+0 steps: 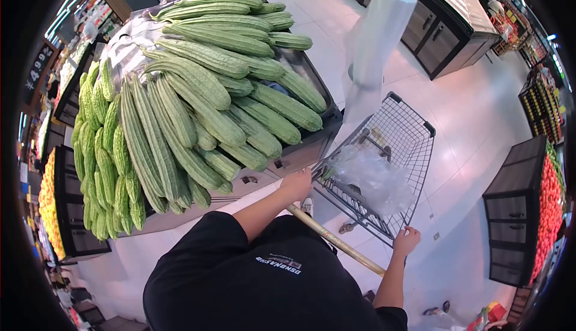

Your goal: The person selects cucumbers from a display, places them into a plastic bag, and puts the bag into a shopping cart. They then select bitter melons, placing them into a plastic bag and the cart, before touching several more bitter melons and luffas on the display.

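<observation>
A wire shopping cart (pixel 425 151) stands in front of me, with clear plastic bags (pixel 375 178) in its basket and something green in them at the left. My left hand (pixel 296 185) is closed at the cart's near left corner, beside the vegetable stand. At the near right corner my right hand (pixel 407 240) has its fingers curled on the cart's rim. Between my body and the basket runs the yellowish handlebar (pixel 336 241); neither hand is on its middle.
Ridged green gourds (pixel 198 85) overhang the stand at the left, with bitter melons (pixel 102 163) beyond. A plastic bag roll (pixel 384 31) stands behind the cart. Dark cabinets (pixel 513 217) with red produce are at the right.
</observation>
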